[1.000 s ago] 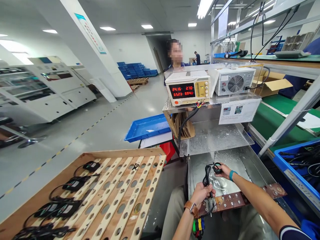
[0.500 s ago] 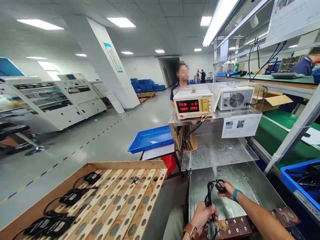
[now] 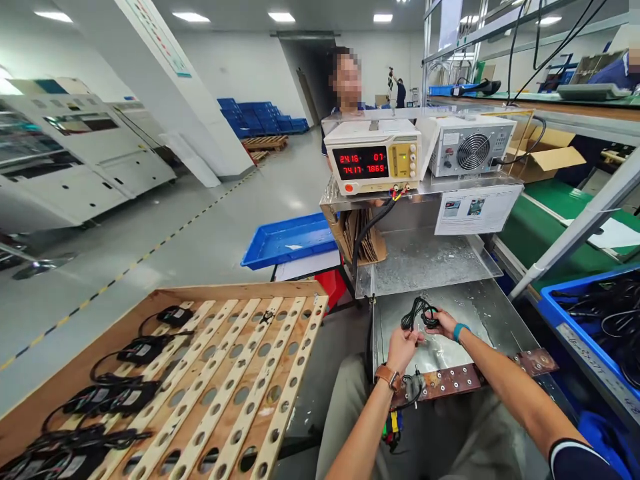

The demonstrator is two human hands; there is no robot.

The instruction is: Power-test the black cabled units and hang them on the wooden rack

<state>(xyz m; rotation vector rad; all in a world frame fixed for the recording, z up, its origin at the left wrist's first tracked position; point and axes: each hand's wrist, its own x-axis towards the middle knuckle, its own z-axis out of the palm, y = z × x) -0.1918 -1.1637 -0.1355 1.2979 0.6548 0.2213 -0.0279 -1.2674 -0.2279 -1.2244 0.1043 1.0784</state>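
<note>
My left hand [image 3: 403,347] is closed around a black cable [image 3: 414,311] above a wet metal trough [image 3: 493,313]. Just to its right, my right hand [image 3: 443,323] grips the black round part at the end of that same cable bundle. Both hands hover over a rusty perforated metal bar [image 3: 463,379] that spans the trough, where a clamp with coloured wires [image 3: 395,427] hangs. A cream power supply [image 3: 373,159] with red digits stands on the shelf above the trough.
A slatted wooden rack [image 3: 220,387] at my left carries several black adapters [image 3: 117,397] with cables. Behind it lies a blue tray [image 3: 287,240], and a blue bin of cables [image 3: 595,323] sits at right. A person [image 3: 345,83] stands behind the power supply beside a fan unit [image 3: 470,152].
My left hand slid up the cable from the rusty bar toward my right hand, and the cable now bunches between the two hands. The camera has tilted back down.
</note>
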